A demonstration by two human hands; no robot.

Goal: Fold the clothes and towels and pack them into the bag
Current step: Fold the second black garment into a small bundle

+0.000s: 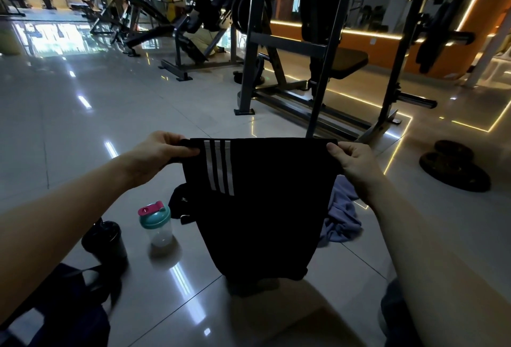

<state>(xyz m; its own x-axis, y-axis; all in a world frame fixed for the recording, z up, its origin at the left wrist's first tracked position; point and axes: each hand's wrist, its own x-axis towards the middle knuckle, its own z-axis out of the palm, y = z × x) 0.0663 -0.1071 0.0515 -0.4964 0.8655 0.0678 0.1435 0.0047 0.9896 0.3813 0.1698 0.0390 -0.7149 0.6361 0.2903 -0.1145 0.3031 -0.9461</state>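
Over the glossy grey tiled floor, a black fabric garment with three white stripes is hanging spread out, with the dark navy fabric bag lying lower left. The left hand and right hand are each pinching a top corner. Folding seems to be just starting, and halving the garment is likely next.

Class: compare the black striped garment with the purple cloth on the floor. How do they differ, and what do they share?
The black garment bears three white stripes; the purple cloth is plain. The garment hangs spread out, pinched at its top corners by the left hand and right hand; the cloth lies crumpled on the floor, untouched. Both are soft fabric items.
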